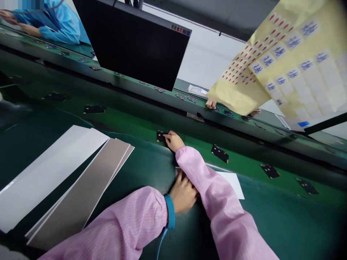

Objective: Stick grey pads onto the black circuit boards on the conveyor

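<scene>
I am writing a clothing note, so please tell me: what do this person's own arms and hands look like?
Both sleeves are pink and finely striped, with gathered cuffs. At the wrist of the left hand is a teal band with a thin light-blue cord. No gloves cover that hand or the right hand.

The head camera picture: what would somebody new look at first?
Probably the big dark screen at the top, or the yellow sheets, dotted red and blue, at upper right. Then, near the middle, the pink-sleeved right hand touching a dark board on the green strip.
</scene>
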{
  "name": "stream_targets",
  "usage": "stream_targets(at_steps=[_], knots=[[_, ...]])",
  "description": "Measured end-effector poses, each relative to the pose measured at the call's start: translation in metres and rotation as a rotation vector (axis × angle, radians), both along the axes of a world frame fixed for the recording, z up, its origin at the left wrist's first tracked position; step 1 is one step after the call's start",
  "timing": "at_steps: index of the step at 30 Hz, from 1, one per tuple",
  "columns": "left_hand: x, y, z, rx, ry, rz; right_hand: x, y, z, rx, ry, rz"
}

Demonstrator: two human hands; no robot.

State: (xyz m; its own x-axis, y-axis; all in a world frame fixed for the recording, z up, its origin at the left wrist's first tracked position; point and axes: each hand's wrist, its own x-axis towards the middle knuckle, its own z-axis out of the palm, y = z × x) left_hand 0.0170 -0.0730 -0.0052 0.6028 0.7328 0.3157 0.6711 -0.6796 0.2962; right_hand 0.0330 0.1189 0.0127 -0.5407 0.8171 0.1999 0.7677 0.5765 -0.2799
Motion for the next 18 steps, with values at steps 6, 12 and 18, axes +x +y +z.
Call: stream_targets(at_steps=[6, 12, 18], knots=[[0.0, 0.001, -0.001, 0.034, -0.045, 0.002, 0.013, -0.005, 0.018, -0.148, -0.067, -0.03], [-0.002, 0.0, 0.0, 0.042, -0.07, -0.016, 0.084, -0.057, 0.029, -0.13, 0.365, -0.181], [-0.001, -0.001, -0.001, 0.021, -0.074, -0.1, 0.155, -0.156, 0.015, -0.175, 0.299, -0.248]])
